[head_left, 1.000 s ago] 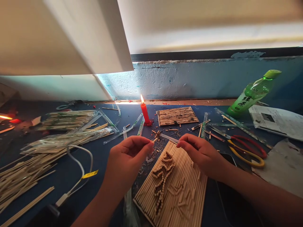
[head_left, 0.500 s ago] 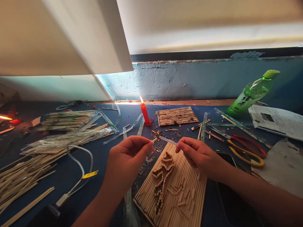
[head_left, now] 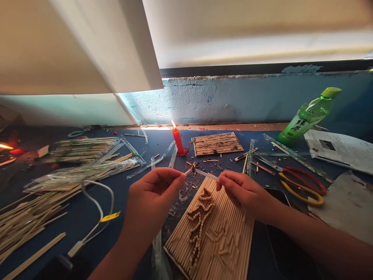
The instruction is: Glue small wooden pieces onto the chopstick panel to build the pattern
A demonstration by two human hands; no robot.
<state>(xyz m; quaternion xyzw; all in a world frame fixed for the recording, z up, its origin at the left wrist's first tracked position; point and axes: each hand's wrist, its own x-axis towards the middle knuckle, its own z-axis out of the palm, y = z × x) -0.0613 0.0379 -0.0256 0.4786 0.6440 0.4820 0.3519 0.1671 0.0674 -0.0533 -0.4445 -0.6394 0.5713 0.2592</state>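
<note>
Candle (head_left: 177, 142) burns red on the far side, beyond both hands. The left hand (head_left: 155, 198) is pinched tight on a short wooden stick (head_left: 188, 171); the right hand (head_left: 249, 194) is closed on a translucent stick (head_left: 206, 174) (whether the two tips touch, I can't tell). Just nearer lies a slatted panel (head_left: 230, 202), bearing a beaded outline (head_left: 200, 223) and, right of it, loose stick pieces (head_left: 223, 251). Scissors (head_left: 304, 190) rest farther right.

Whitish translucent rod (head_left: 205, 174), tan striped stick panel (head_left: 220, 206), red candle (head_left: 177, 141), blue tabletop (head_left: 74, 217)
</note>
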